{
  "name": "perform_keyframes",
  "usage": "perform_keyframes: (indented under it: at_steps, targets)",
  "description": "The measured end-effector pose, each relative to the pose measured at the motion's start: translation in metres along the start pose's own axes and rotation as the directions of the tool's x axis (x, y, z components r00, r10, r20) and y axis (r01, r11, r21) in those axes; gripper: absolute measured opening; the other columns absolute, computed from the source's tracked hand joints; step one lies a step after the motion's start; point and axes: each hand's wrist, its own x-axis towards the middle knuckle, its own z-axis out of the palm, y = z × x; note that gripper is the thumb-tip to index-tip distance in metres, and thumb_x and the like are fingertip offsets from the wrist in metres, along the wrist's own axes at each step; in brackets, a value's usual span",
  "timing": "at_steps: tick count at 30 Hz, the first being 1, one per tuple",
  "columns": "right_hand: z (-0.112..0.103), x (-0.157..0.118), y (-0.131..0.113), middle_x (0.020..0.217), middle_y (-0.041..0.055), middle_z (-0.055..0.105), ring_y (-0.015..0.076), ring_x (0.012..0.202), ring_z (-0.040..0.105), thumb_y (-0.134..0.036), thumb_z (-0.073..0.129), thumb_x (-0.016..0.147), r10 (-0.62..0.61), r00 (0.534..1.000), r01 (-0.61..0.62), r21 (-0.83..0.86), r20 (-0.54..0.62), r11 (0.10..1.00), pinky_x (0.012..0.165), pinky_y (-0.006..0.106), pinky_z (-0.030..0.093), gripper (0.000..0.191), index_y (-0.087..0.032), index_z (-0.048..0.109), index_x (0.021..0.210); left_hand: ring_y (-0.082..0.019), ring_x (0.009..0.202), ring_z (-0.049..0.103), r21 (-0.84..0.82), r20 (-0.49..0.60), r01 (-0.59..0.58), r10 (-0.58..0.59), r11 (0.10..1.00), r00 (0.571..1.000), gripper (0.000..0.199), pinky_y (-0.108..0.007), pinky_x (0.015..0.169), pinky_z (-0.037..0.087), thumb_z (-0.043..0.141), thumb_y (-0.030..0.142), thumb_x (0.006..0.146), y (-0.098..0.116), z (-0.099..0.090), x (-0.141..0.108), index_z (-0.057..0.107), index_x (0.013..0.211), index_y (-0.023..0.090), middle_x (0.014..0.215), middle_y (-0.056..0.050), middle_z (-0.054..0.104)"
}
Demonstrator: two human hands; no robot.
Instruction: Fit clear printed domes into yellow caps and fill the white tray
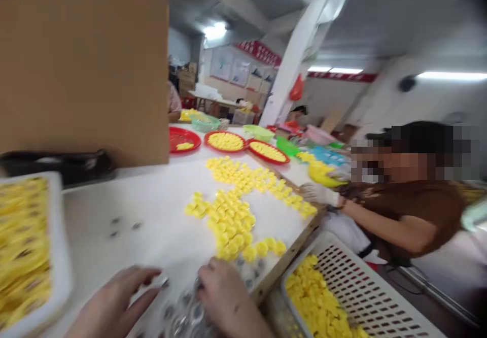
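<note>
My left hand is over the white tabletop at the bottom, thumb and forefinger apart. A small round metallic piece is just beyond their tips. To its right, my right hand is closed, its fingertips pinching a small dark round piece that they partly cover. Between and below the hands lie several loose round metallic pieces, blurred. Many small yellow scalloped pieces are spread on the table just beyond my right hand.
A white tray of yellow pieces stands left, below a cardboard box. A white perforated basket holds yellow pieces at lower right. Red plates sit farther back. A co-worker's gloved hand rests near the table's right edge.
</note>
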Motion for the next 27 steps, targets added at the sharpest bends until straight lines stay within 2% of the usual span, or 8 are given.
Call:
perform_keyframes:
  at_steps: [1, 4, 9, 12, 15, 20, 24, 27]
  targets:
    - [-0.002, -0.003, 0.001, 0.09, 0.0056, 0.062, 0.021, 0.084, 0.058, -0.019, 0.064, 0.075, -0.014, 1.0, 0.014, 0.03, -0.002, 0.999, 0.073, 0.029, 0.046, 0.011, -0.018, 0.064, 0.086, -0.02, 0.069, 0.064, 0.033, 0.07, 0.063, -0.065, 0.997, 0.995, 0.029, -0.026, 0.062, 0.049, 0.054, 0.045, 0.077, 0.006, -0.004, 0.001, 0.068, 0.091, 0.024, 0.078, -0.004, 0.069]
    - [-0.005, -0.004, 0.008, 0.089, 0.0053, 0.058, 0.0215, 0.088, 0.054, -0.014, 0.062, 0.077, -0.051, 0.999, 0.05, 0.112, 0.014, 0.992, 0.078, 0.032, 0.042, 0.011, -0.018, 0.062, 0.088, -0.018, 0.074, 0.062, 0.061, 0.152, 0.193, -0.201, 0.979, 0.968, 0.028, -0.028, 0.069, 0.047, 0.049, 0.037, 0.082, 0.014, -0.008, 0.004, 0.065, 0.1, 0.022, 0.087, -0.004, 0.067]
    - [-0.009, 0.0, 0.02, 0.084, 0.0025, 0.059, 0.0177, 0.082, 0.054, -0.016, 0.057, 0.083, -0.094, 0.994, 0.105, 0.271, -0.055, 0.957, 0.075, 0.028, 0.041, 0.009, -0.02, 0.062, 0.09, -0.019, 0.084, 0.061, 0.026, 0.203, 0.25, -0.25, 0.968, 0.947, 0.029, -0.028, 0.072, 0.045, 0.045, 0.032, 0.083, 0.007, -0.012, -0.001, 0.063, 0.102, 0.02, 0.091, -0.006, 0.065]
    - [-0.013, 0.01, 0.024, 0.082, 0.0037, 0.06, 0.0169, 0.079, 0.055, -0.012, 0.047, 0.088, -0.064, 0.995, 0.078, 0.174, -0.082, 0.982, 0.072, 0.027, 0.041, 0.015, -0.018, 0.061, 0.087, -0.018, 0.081, 0.06, 0.033, 0.208, 0.255, -0.257, 0.966, 0.944, 0.029, -0.029, 0.072, 0.044, 0.043, 0.031, 0.084, 0.0, -0.017, -0.004, 0.062, 0.102, 0.02, 0.095, -0.005, 0.064]
    - [-0.013, 0.027, 0.022, 0.08, 0.0036, 0.06, 0.017, 0.077, 0.056, -0.009, 0.05, 0.085, -0.087, 0.996, 0.087, 0.01, -0.013, 0.996, 0.07, 0.027, 0.041, 0.013, -0.017, 0.061, 0.084, -0.018, 0.076, 0.06, 0.024, 0.201, 0.267, -0.266, 0.963, 0.943, 0.029, -0.03, 0.07, 0.044, 0.042, 0.031, 0.084, -0.003, -0.02, -0.004, 0.061, 0.103, 0.021, 0.097, -0.004, 0.064]
    - [-0.007, 0.042, 0.007, 0.073, 0.0023, 0.058, 0.017, 0.071, 0.054, -0.006, 0.056, 0.08, -0.153, 0.986, 0.159, -0.102, 0.067, 0.982, 0.062, 0.026, 0.037, 0.015, -0.018, 0.058, 0.071, -0.019, 0.08, 0.06, -0.01, 0.194, 0.248, -0.242, 0.969, 0.951, 0.028, -0.03, 0.069, 0.044, 0.041, 0.031, 0.085, -0.003, -0.019, -0.006, 0.061, 0.102, 0.023, 0.096, -0.004, 0.064]
    - [-0.01, 0.039, 0.004, 0.073, 0.0013, 0.057, 0.0165, 0.07, 0.053, -0.006, 0.055, 0.08, -0.161, 0.986, 0.164, -0.136, 0.03, 0.977, 0.062, 0.026, 0.037, 0.016, -0.018, 0.056, 0.071, -0.019, 0.079, 0.061, -0.023, 0.184, 0.229, -0.221, 0.973, 0.958, 0.029, -0.03, 0.068, 0.043, 0.039, 0.032, 0.086, -0.006, -0.016, -0.009, 0.061, 0.102, 0.023, 0.096, -0.004, 0.064]
    - [-0.022, 0.036, 0.02, 0.076, 0.0018, 0.057, 0.0163, 0.073, 0.052, -0.01, 0.05, 0.085, -0.102, 0.992, 0.093, -0.111, -0.072, 0.989, 0.066, 0.026, 0.039, 0.013, -0.018, 0.056, 0.077, -0.018, 0.076, 0.061, -0.022, 0.191, 0.229, -0.221, 0.973, 0.957, 0.029, -0.03, 0.068, 0.044, 0.039, 0.033, 0.086, -0.008, -0.015, -0.01, 0.061, 0.102, 0.023, 0.096, -0.004, 0.064]
